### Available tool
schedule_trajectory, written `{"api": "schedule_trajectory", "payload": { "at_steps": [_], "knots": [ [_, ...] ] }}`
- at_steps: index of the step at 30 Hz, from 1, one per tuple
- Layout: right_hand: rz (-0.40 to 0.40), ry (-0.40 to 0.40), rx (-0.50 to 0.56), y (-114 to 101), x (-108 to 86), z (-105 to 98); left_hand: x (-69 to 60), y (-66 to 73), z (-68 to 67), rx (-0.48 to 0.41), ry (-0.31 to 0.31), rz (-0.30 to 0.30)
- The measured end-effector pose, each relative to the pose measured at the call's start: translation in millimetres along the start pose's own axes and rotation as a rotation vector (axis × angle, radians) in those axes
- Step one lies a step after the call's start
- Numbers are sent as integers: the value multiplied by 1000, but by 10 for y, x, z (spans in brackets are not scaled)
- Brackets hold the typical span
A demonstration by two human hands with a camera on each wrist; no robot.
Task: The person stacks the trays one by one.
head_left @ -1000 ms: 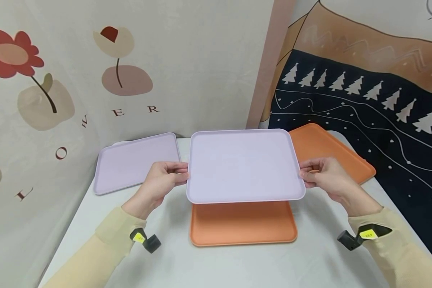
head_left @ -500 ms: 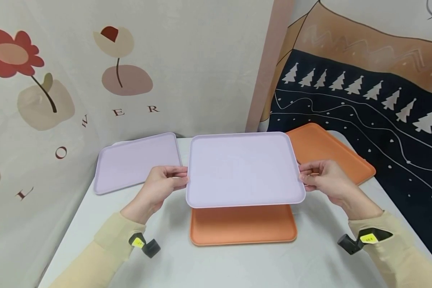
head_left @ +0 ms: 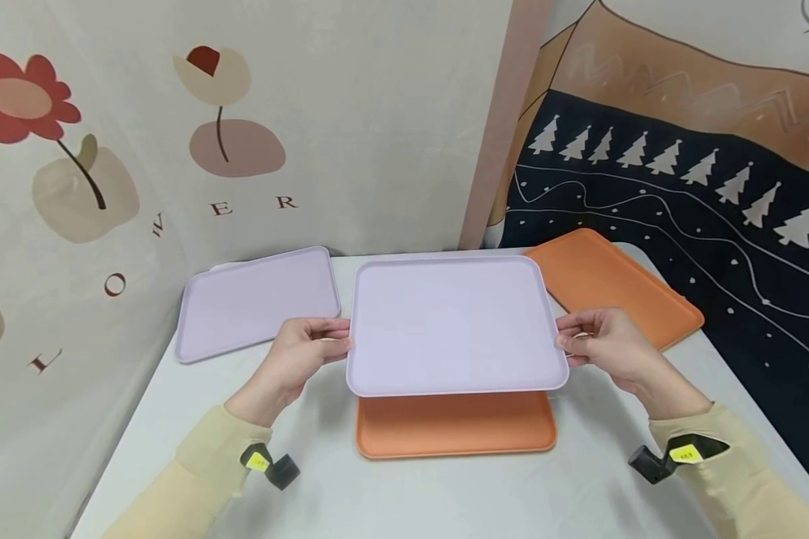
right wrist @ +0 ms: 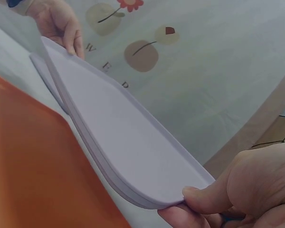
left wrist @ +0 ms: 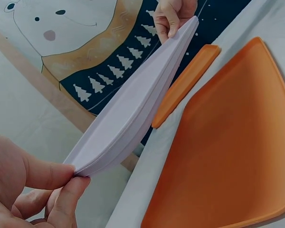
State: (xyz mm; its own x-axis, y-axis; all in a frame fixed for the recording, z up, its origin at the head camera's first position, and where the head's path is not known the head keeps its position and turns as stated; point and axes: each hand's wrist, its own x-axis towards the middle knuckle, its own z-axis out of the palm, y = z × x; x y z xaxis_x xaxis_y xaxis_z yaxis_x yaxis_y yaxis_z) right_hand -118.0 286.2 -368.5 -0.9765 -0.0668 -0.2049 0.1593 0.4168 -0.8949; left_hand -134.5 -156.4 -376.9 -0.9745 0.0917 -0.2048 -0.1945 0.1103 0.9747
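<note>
A lilac rectangular tray [head_left: 457, 326] is held up in the air by both hands, above an orange tray [head_left: 455, 434] lying on the table. My left hand [head_left: 295, 358] pinches its left short edge between thumb and fingers. At the opposite short edge, my right hand [head_left: 610, 352] pinches the rim the same way. In the left wrist view the lilac tray [left wrist: 126, 111] shows edge-on, thumb on top and fingers beneath. The right wrist view shows the same tray [right wrist: 114, 128] apart from the orange tray [right wrist: 42, 161] below.
Another lilac tray [head_left: 256, 303] lies at the back left of the white table [head_left: 404, 501], with a bit of something similar showing behind its far edge. A second orange tray [head_left: 613, 281] lies angled at the back right. Printed cloths [head_left: 377, 120] hang behind the table.
Both hands have lowered the lilac tray slightly toward the front, so it covers more of the orange tray beneath. More of the back right orange tray shows. The other trays stay in place.
</note>
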Motion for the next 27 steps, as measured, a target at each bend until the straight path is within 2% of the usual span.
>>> {"api": "schedule_trajectory", "payload": {
  "at_steps": [27],
  "knots": [
    [23, -46, 11, 199, -51, 103, -83, -196, -2, 20, -8, -28]
  ]
}}
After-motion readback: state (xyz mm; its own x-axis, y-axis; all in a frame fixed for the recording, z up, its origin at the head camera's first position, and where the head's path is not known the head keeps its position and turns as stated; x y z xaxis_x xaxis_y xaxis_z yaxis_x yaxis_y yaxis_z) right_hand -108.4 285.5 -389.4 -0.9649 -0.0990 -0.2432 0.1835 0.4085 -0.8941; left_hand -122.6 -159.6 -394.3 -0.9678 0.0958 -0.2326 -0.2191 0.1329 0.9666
